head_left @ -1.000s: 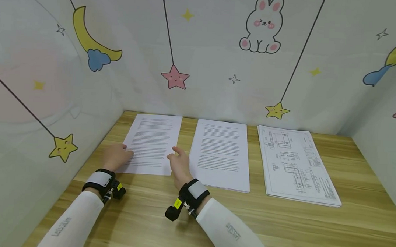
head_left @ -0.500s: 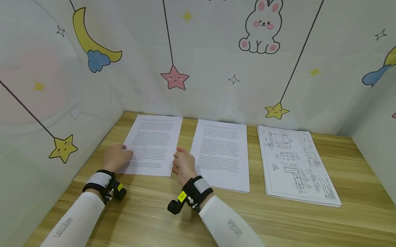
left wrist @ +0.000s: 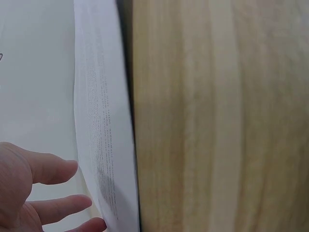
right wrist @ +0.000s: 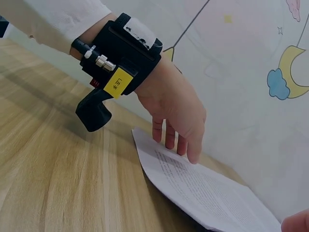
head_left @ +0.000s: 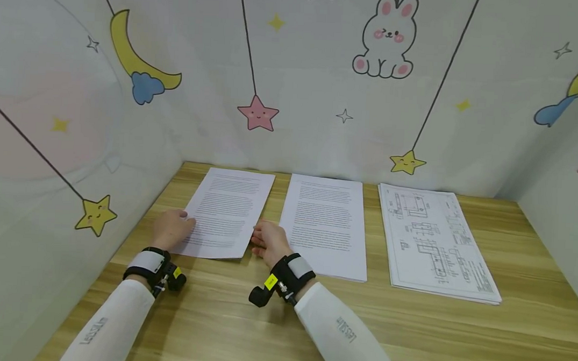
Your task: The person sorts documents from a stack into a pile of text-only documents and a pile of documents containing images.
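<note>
A stack of printed text sheets (head_left: 225, 210) lies at the left of the wooden table, its right side raised and bowed, a dark shadow under the front edge. My left hand (head_left: 172, 230) is at its left edge. In the right wrist view that hand's fingers point down, nearly straight, along the sheets (right wrist: 193, 193), one tip overlapping the print. My right hand (head_left: 270, 243) grips the stack's right edge with curled fingers. In the left wrist view the spread fingers (left wrist: 60, 208) meet the sheets' edge (left wrist: 104, 121).
A second text stack (head_left: 323, 225) lies just right of my right hand. Farther right is a pile of technical drawings (head_left: 436, 246). A patterned cloth wall (head_left: 310, 144) encloses the back and sides. Each wrist wears a strapped camera, such as the right one (head_left: 262, 293).
My right hand has come to the left stack's right edge and curled there. The stack has lifted on that side and shifted slightly right. My left hand has hardly moved.
</note>
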The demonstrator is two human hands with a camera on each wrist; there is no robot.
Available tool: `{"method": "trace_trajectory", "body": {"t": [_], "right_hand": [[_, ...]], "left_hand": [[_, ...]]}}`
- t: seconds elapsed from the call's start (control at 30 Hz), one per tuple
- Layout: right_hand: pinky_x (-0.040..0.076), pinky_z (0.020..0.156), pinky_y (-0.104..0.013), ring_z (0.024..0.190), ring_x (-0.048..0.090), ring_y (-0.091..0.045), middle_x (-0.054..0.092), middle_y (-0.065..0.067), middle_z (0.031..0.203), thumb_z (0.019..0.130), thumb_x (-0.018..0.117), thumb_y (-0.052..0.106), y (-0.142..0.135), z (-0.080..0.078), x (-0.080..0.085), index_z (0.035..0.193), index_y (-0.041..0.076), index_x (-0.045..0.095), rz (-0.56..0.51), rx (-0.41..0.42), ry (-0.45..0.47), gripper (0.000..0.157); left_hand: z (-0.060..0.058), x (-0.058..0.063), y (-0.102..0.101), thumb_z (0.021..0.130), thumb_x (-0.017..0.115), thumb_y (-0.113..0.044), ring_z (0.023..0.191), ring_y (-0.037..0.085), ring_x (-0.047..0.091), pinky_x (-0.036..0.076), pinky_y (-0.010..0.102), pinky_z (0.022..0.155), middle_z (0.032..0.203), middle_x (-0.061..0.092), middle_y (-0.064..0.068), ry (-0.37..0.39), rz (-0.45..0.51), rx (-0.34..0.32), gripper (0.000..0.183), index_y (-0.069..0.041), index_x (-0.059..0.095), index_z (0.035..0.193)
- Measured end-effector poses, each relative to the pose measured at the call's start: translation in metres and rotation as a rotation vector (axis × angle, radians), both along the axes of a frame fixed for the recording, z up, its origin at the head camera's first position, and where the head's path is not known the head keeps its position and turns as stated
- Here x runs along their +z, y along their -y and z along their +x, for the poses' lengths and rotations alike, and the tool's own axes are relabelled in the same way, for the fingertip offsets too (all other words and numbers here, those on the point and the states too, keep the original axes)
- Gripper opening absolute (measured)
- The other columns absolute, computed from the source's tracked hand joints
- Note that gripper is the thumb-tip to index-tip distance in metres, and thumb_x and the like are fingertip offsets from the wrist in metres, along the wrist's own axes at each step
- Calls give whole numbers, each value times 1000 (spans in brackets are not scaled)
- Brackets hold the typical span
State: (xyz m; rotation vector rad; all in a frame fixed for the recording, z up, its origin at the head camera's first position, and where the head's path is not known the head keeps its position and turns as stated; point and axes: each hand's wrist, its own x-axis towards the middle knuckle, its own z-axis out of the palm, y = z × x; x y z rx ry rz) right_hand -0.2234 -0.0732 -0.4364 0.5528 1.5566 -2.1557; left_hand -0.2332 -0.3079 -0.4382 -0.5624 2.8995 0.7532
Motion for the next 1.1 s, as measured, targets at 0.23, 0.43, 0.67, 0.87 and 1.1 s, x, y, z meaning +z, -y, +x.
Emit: {"method": "trace_trajectory", "body": {"t": [0.23, 0.43, 0.67, 0.87, 1.1], "right_hand": [[51, 63, -27, 78, 60, -16, 62, -7, 91, 91, 59, 11, 6, 0, 0, 130, 2, 58, 24, 24, -12, 40], [55, 74, -30, 95, 68, -21, 69, -14, 116, 93, 58, 14, 6, -2, 1, 132, 1, 57, 29, 33, -4, 41], [55, 94, -45, 115, 66, -31, 59, -21, 134, 94, 52, 7, 7, -3, -2, 139, -3, 47, 0, 46, -40, 46], [48, 104, -51, 126, 58, -34, 56, -23, 139, 85, 36, -17, 5, -3, -14, 140, -2, 47, -106, 42, -106, 58], [47, 105, -47, 123, 56, -30, 55, -22, 139, 83, 33, -20, 1, -3, -17, 141, -2, 47, -119, 50, -110, 63]], "left_hand": [[2, 0, -4, 97, 48, -26, 132, 49, 46, 41, 58, 107, 141, 50, 32, -14, 3, -7, 53, 9, 53, 136], [5, 1, -11, 98, 48, -26, 130, 47, 49, 42, 57, 106, 141, 52, 32, -12, 13, -39, 52, 9, 53, 136], [7, 0, -21, 99, 48, -28, 130, 45, 50, 42, 56, 106, 142, 51, 30, 11, 52, -71, 53, 7, 51, 138], [9, 0, -23, 100, 48, -27, 130, 45, 50, 43, 56, 105, 142, 51, 31, 7, 86, -73, 53, 8, 50, 138], [8, 0, -20, 101, 44, -28, 137, 45, 44, 39, 55, 111, 148, 44, 30, 19, 163, -17, 57, 8, 40, 146]]}}
